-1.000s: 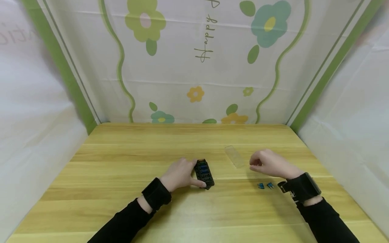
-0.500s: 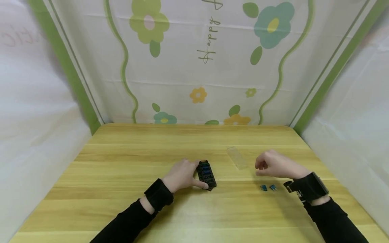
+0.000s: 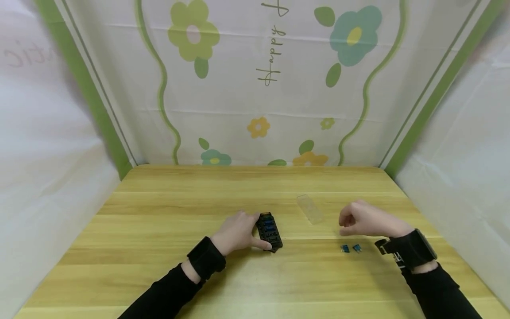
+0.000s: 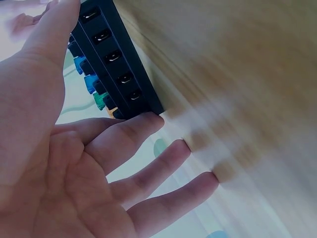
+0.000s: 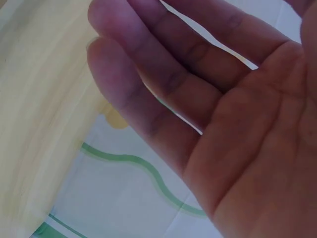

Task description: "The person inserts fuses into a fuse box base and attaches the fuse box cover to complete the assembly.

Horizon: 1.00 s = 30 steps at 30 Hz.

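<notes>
My left hand (image 3: pixel 238 231) holds a black fuse box (image 3: pixel 269 232), its thumb at the near end and a forefinger at the far end. Blade fuses sit in the box: blue (image 4: pixel 90 83), green (image 4: pixel 99 101) and orange ones show past its side in the left wrist view, which also shows a row of slots with metal contacts along that side. Two loose blue blade fuses (image 3: pixel 345 249) (image 3: pixel 357 248) lie on the table at the right. Just beyond them hovers my right hand (image 3: pixel 368 219), fingers loosely bent, with nothing seen in its grasp; its fingertips are partly out of the right wrist view.
A clear plastic cover (image 3: pixel 309 209) lies on the wooden table (image 3: pixel 179 186) between the fuse box and my right hand. White fabric walls (image 3: pixel 223 88) with printed flowers enclose the table at the back and both sides.
My right hand has shifted slightly to the right, away from the clear cover. The left hand keeps its hold on the fuse box, and the loose fuses stay put.
</notes>
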Motion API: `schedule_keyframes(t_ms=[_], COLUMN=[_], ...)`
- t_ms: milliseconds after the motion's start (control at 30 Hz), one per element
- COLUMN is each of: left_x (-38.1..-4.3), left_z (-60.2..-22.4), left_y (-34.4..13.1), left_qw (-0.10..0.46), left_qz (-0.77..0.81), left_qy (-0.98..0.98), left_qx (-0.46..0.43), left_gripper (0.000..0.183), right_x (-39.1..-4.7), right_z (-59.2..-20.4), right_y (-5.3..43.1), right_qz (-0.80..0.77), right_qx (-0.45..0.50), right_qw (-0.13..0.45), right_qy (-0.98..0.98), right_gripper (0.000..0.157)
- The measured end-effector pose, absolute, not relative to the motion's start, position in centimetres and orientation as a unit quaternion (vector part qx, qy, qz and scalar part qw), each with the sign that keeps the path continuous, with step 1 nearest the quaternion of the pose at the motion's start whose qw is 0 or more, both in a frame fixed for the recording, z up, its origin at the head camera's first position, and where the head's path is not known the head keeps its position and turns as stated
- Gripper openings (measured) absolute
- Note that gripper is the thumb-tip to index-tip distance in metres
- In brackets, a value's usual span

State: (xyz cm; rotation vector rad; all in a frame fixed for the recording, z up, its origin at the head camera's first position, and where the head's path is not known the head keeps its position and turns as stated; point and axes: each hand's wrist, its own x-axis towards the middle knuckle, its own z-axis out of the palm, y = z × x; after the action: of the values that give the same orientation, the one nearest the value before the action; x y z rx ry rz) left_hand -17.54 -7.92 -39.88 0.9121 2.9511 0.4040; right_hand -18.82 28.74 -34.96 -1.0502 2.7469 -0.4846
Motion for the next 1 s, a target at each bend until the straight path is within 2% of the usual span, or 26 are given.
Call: schedule_keyframes(t_ms=[367, 600, 1000], left_x=[-17.7, -17.6, -17.6], left_z=[-39.8, -39.9, -39.8], left_y=[-7.9, -7.9, -8.0], left_qw=[0.016, 0.016, 0.016], left_qz=[0.132, 0.125, 0.128], left_qy=[0.948, 0.948, 0.947], left_qx=[0.29, 0.292, 0.294], left_gripper=[0.099, 0.099, 0.098], right_x=[-18.8, -18.3, -18.5], right_z=[-34.7, -35.4, -36.6], right_y=[29.4, 28.8, 28.5], right_qz=[-0.167, -0.188, -0.186], right_qx=[-0.34, -0.333, -0.331], right_qw=[0.127, 0.172, 0.181], right_qy=[0.917, 0.908, 0.907], right_gripper=[0.007, 0.016, 0.019])
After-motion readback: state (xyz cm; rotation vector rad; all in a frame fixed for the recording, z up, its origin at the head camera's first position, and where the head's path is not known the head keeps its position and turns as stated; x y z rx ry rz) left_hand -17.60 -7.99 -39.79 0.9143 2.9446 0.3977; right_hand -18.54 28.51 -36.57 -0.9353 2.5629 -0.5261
